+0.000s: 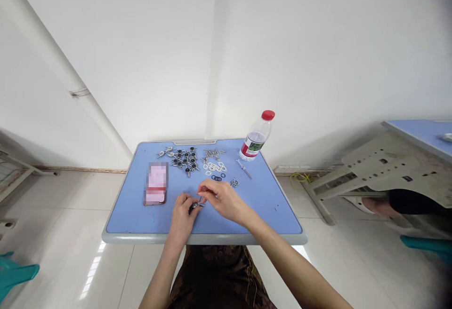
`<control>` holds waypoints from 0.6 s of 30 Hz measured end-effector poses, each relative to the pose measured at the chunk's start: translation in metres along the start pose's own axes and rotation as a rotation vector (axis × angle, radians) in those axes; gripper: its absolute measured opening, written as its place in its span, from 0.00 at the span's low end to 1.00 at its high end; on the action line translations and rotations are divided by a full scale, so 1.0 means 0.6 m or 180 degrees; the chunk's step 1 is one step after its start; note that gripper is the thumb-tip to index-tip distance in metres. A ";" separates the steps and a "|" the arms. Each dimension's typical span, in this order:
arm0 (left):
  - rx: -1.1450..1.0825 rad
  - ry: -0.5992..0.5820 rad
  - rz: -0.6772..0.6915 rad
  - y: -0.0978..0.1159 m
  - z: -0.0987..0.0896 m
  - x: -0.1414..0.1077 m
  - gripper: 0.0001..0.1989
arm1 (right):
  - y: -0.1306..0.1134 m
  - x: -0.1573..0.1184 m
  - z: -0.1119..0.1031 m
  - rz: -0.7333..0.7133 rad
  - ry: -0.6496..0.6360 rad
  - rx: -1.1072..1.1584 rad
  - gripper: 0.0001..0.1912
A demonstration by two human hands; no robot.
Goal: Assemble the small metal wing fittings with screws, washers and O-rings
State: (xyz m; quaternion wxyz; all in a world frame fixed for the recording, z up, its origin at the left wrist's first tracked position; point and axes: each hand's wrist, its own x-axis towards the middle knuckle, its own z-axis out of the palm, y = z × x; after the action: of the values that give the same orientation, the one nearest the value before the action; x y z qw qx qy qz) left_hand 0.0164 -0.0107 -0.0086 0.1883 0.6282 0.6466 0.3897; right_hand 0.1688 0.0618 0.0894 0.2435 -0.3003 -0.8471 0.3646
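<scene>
My left hand holds a small metal fitting down on the blue tabletop, close to the front edge. Its fingers are closed around the part, which looks silvery with a dark middle. Over the same fitting, my right hand pinches a thin upright piece between thumb and fingertips; it is too small to name. Just beyond the hands lie black rubber rings, white flat gaskets and a cluster of small nuts.
Metal fittings with black centres are heaped at the back, beside loose bolts. A phone lies on the left. At the back right stand a water bottle and a slim tool. Another desk is farther right.
</scene>
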 end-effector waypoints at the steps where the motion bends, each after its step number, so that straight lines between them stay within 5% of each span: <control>1: -0.0003 -0.0003 0.0009 -0.001 0.000 0.000 0.06 | 0.001 0.000 0.005 0.0006 0.0069 -0.0022 0.07; 18: -0.0105 0.0065 0.0009 -0.006 0.004 -0.001 0.06 | 0.009 -0.003 0.030 0.0163 0.0753 0.0260 0.04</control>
State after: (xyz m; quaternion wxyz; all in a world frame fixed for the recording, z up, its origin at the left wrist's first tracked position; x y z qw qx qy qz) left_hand 0.0156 -0.0101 -0.0128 0.1916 0.6219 0.6411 0.4069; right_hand 0.1607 0.0550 0.0736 0.3443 -0.3526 -0.7890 0.3670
